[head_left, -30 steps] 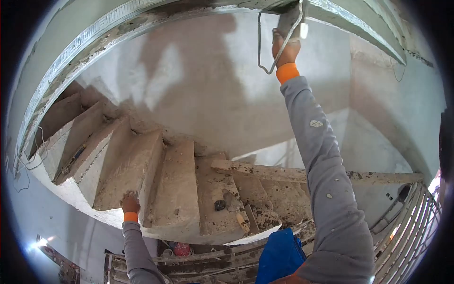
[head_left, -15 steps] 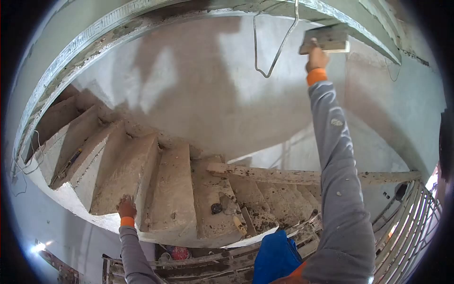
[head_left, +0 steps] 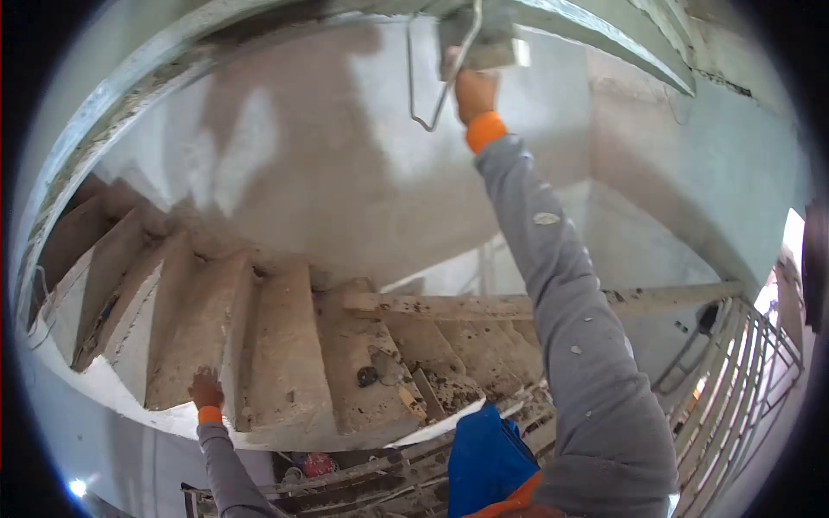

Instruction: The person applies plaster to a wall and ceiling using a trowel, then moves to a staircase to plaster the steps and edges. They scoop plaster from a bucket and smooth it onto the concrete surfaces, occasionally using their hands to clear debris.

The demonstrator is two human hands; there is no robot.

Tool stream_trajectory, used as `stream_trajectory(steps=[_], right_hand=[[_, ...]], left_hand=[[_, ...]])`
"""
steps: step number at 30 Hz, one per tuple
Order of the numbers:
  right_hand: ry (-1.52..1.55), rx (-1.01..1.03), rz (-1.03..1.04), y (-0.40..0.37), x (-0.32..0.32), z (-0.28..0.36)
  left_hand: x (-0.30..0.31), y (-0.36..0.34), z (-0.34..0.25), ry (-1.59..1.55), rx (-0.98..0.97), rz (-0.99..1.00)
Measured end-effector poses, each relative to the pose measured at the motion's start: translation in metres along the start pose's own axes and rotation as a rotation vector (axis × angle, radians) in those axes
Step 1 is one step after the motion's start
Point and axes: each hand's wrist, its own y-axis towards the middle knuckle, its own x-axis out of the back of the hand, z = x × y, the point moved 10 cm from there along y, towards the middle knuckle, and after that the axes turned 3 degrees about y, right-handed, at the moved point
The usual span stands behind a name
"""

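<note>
In the head view, the right hand (head_left: 477, 93) is gripping a plastering float (head_left: 481, 50) at its near edge, fingers closing around it; the float is sitting high on the curved wall (head_left: 302, 173), just under the overhead concrete edge (head_left: 604, 39), though motion is blurring it and full contact is hard to confirm; a bent metal rod (head_left: 411, 78) is hanging in front, crossing the float and passing close to the hand.

The left hand (head_left: 206, 388) is resting palm-down on the outer edge of a stair tread (head_left: 194, 345), open, holding nothing that shows; it is probably bracing the body while the right arm is reaching far up.

For a good stroke, the float should be lying flat, with even pressure across its face, since a tilting edge could be gouging the surface; the wrist should be clearing the rod; the weight should be balancing over the feet rather than leaning hard on that gritty edge.

Lower down, a yellow-handled tool (head_left: 411, 402) is lying on the steps beside a dark round object (head_left: 367, 375).
</note>
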Motion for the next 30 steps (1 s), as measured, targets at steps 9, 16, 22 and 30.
stream_trajectory(steps=[9, 16, 22, 30], right_hand=[[-0.021, -0.195, -0.072, -0.171, 0.058, -0.021], [-0.188, -0.933, 0.472, -0.524, 0.048, -0.033], [-0.168, -1.603, 0.506, -0.767, 0.081, 0.001], [-0.139, -1.739, 0.754, -0.805, 0.066, -0.002]], left_hand=[[0.001, -0.005, 0.013, -0.043, 0.157, -0.071], [0.022, -0.017, 0.008, -0.031, 0.153, -0.153], [0.005, -0.006, 0.023, -0.003, 0.126, -0.289], [-0.051, 0.02, 0.05, 0.244, 0.142, -0.144]])
